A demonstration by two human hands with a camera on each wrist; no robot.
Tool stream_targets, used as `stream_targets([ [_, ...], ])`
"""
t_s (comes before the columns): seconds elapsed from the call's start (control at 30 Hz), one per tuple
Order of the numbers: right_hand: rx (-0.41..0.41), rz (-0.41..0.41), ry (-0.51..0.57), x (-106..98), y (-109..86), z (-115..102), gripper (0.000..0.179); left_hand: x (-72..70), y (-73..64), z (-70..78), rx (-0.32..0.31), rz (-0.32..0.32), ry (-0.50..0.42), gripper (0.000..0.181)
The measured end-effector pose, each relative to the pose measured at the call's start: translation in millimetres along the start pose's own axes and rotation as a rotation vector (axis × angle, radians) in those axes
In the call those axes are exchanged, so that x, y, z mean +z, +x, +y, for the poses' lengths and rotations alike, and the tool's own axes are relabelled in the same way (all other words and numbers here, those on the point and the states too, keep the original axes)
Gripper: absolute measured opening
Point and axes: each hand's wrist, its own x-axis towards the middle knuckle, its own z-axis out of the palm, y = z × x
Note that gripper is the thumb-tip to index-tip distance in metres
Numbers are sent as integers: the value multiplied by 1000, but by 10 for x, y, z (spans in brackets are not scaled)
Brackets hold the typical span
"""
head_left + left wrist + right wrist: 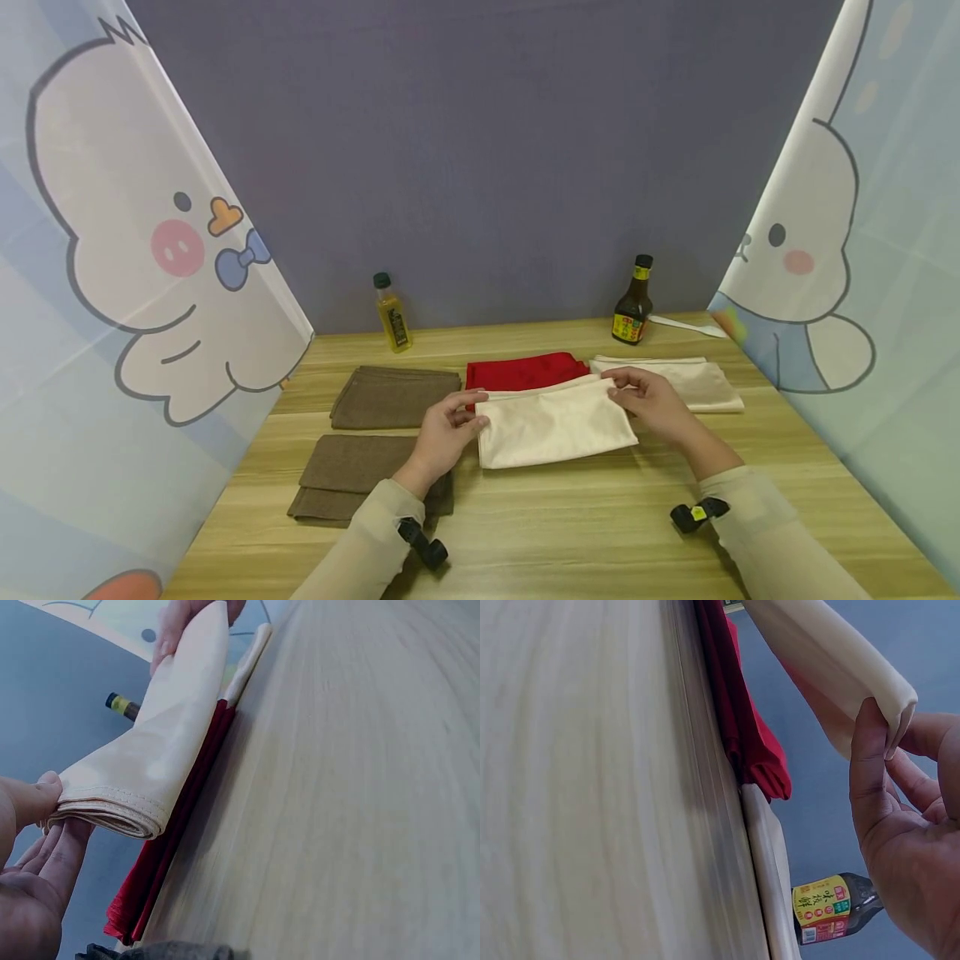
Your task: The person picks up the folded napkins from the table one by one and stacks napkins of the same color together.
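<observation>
A folded cream cloth (555,423) hangs level between both hands, above the wooden table. My left hand (442,433) pinches its left edge, thumb on the near face and fingers behind, as the left wrist view also shows at the layered fold. My right hand (651,404) pinches the upper right corner between thumb and fingers. Behind the held cloth lies a folded red cloth (525,371), partly covered by it in the head view. A second folded cream cloth (686,383) lies on the table to the right, beyond my right hand.
Two folded brown cloths, a far one (397,398) and a near one (352,467), lie on the left; my left forearm overlaps the near one. At the back stand an oil bottle (393,317) and a dark sauce bottle (633,304), with a white utensil (690,326) beside it.
</observation>
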Motion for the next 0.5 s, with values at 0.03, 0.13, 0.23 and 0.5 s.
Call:
stream_targets([
  [0.03, 3, -2, 4, -9, 3, -2, 37, 8, 6, -1, 11, 1, 4, 39],
  [0.13, 9, 1, 12, -37, 4, -10, 37, 30, 27, 3, 21, 9, 17, 38],
  [0.23, 21, 4, 20, -66, 10, -15, 38, 51, 56, 10, 31, 13, 20, 36],
  [0.5, 25, 7, -15, -175, 97, -20, 38, 113, 153, 1, 47, 25, 74, 28],
])
